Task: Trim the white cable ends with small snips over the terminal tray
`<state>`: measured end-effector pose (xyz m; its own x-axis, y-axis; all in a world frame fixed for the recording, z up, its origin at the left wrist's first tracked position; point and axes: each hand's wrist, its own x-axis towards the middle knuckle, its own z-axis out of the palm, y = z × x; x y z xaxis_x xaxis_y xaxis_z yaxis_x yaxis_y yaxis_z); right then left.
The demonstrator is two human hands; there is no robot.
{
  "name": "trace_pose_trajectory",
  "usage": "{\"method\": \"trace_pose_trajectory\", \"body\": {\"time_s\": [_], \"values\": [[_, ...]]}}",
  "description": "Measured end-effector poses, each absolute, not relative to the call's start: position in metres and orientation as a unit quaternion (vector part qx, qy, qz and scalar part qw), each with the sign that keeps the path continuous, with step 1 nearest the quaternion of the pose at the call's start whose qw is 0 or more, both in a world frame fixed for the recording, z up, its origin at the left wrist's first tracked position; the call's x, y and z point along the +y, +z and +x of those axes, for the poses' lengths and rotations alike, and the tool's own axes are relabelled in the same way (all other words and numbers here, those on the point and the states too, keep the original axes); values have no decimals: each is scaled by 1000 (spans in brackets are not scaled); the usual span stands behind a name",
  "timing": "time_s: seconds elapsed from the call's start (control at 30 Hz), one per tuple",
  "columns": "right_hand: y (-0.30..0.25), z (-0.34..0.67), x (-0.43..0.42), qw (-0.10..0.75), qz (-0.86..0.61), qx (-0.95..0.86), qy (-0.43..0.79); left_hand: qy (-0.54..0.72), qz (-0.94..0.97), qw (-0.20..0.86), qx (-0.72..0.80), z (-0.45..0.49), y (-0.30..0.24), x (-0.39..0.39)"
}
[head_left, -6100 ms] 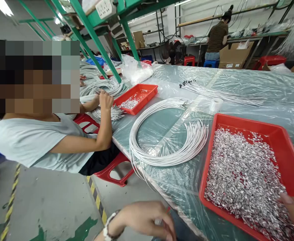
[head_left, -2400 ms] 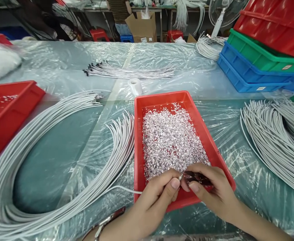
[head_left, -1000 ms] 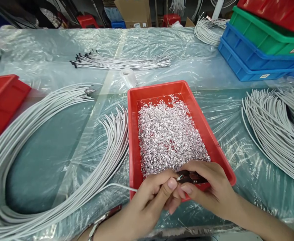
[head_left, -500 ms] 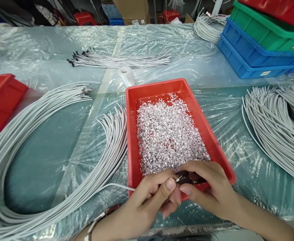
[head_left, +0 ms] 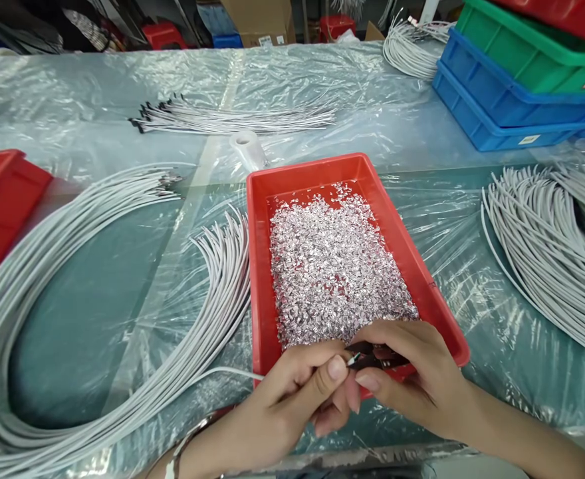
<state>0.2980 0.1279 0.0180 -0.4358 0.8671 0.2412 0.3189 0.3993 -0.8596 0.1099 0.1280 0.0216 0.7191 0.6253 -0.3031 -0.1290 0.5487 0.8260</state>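
Note:
My left hand [head_left: 305, 386] pinches the end of a white cable [head_left: 233, 370] between thumb and fingers. Thin wires, one of them greenish, stick out past the thumb. Closed around a small dark cutting tool, seemingly wire nippers [head_left: 379, 357], my right hand [head_left: 415, 372] holds its jaws at these wires. Both hands are over the near end of a red tray [head_left: 259, 266]. Small silvery foil scraps [head_left: 337, 266] cover much of the tray's floor. The held cable runs left toward a large curved bundle of white cables [head_left: 73, 219]. My fingers hide part of the tool's handles.
A second cable bundle [head_left: 546, 253] lies at the right. Blue and green crates [head_left: 516, 73] are stacked at the back right. Behind the tray are a clear plastic roll [head_left: 247, 150] and black-tipped cables [head_left: 233, 120]. Another red bin [head_left: 3, 206] stands at the left.
The tool's dark jaws look a little further apart around the wire ends. Both hands stay in nearly the same place; the whole view has shifted slightly.

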Motion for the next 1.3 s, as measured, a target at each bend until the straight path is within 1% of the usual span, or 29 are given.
{"method": "trace_pose_trajectory", "body": {"time_s": [0.7, 0.87, 1.03, 1.3], "values": [[18, 298, 128, 354, -386, -757, 391, 226, 416, 832, 288, 109, 21, 128], [19, 299, 127, 339, -380, -750, 422, 209, 456, 812, 299, 108, 21, 128], [21, 299, 127, 324, -382, -730, 466, 218, 499, 781, 306, 109, 21, 128], [23, 299, 125, 335, -381, -727, 463, 247, 568, 732, 283, 110, 19, 127]]}}
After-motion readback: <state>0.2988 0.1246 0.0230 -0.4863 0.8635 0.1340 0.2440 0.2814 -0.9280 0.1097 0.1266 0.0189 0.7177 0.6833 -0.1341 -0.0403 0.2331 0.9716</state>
